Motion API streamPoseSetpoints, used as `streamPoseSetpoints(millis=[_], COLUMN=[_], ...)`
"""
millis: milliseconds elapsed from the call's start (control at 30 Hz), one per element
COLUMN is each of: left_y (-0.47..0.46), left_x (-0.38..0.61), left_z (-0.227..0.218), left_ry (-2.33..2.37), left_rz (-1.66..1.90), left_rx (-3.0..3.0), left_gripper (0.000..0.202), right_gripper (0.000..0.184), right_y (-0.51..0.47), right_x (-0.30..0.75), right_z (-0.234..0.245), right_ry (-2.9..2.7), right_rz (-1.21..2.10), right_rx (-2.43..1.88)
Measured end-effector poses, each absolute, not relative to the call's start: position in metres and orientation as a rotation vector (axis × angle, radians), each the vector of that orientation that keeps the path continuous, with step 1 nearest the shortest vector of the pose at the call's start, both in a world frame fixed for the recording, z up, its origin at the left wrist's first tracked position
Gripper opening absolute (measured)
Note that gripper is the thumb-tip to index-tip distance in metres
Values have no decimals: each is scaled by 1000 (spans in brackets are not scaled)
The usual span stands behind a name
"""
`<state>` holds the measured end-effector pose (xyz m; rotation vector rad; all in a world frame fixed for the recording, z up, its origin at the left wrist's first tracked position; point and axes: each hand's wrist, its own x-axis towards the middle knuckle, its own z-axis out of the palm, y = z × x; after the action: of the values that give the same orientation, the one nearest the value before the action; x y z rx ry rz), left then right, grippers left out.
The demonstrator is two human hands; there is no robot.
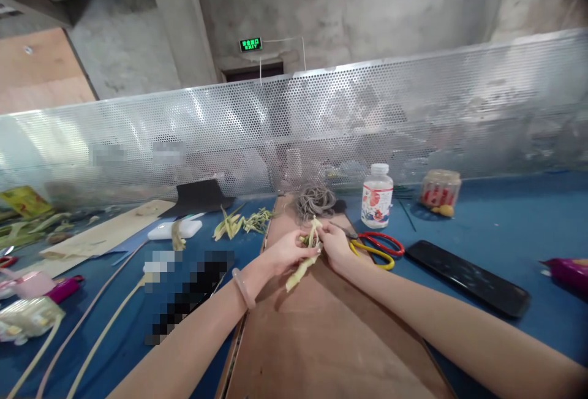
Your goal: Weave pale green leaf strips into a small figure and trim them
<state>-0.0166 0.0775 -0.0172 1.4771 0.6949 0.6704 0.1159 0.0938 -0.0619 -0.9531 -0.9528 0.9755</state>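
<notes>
Strips of pale yellow-green husk (301, 273) were held between the person's two hands, above the wooden board (298, 338) that ran forward through the middle of the blue table (505, 227). The left hand (289, 252) had its thumb and fingers pinched on the small bundle, and one flat strip hung down below them towards the board. A translucent bracelet (242, 290) circled the left wrist. The right hand (334, 244) met the bundle from the other side, its fingers bent and touching the upper part; the fingertips were partly hidden, so I could not tell how firmly they pressed together.

Just beyond the hands, at the far end of the board, lay a loose coil of grey cord (316, 203). Beside the right hand were scissor handles (399, 243), one loop red and one yellow. Farther right on the table lay a black phone (468, 276), and behind it stood a white-capped bottle (377, 206) and a clear jar (440, 189) with a small yellowish lump (444, 210) at its foot.

Left of the board, near its far end, lay pale leafy pieces (227, 225) and, just beside them, a little heap of greenish scraps (257, 220). A white case (158, 231) lay farther left, with a dried tuft (177, 239) against it. A perforated metal panel (220, 123) rose along the back of the table, and a green exit sign (250, 44) glowed on the wall beyond
</notes>
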Motion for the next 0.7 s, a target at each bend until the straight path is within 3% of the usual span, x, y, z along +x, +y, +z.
streamPoseSetpoints(millis=[300,700], left_y=[96,83], left_x=[-22,-15], left_z=[-38,-34], left_ry=[884,772], left_rz=[994,913], left_rx=[1501,1373], left_gripper=[47,52], right_gripper=[28,12], right_y=[85,87], right_x=[117,121], right_z=[-50,-49], right_ry=[-1233,-1080], right_rz=[1104,1251], right_rx=[-862,-849])
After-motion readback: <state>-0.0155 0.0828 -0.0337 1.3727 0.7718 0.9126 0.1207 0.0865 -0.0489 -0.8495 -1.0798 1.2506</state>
